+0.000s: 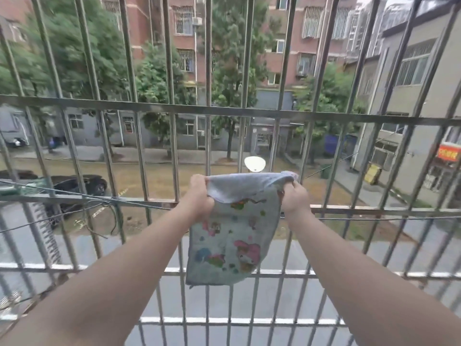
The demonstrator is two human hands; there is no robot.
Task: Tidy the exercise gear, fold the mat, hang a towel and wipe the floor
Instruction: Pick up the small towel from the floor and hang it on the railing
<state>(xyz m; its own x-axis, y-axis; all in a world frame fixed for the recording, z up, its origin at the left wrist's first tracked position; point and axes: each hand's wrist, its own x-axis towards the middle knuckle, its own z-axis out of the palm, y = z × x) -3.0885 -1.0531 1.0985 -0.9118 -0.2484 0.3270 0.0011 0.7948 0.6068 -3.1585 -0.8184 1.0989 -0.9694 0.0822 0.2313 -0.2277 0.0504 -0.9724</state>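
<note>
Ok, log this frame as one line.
step: hang towel | left hand: grips towel top edge | right hand: grips other top corner | towel: held before window bars, not hung

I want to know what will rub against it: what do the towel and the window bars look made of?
Towel: soft fabric, probably terry or microfibre; it droops and folds, matte, printed with cartoons. Window bars: metal, seemingly steel; grey, dull sheen, with rusty patches on one rail.

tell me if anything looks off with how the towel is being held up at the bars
Nothing is damaged. The towel hangs slightly askew: its top edge is bunched and folded over between the left hand and right hand, not yet draped on any rail.
</note>
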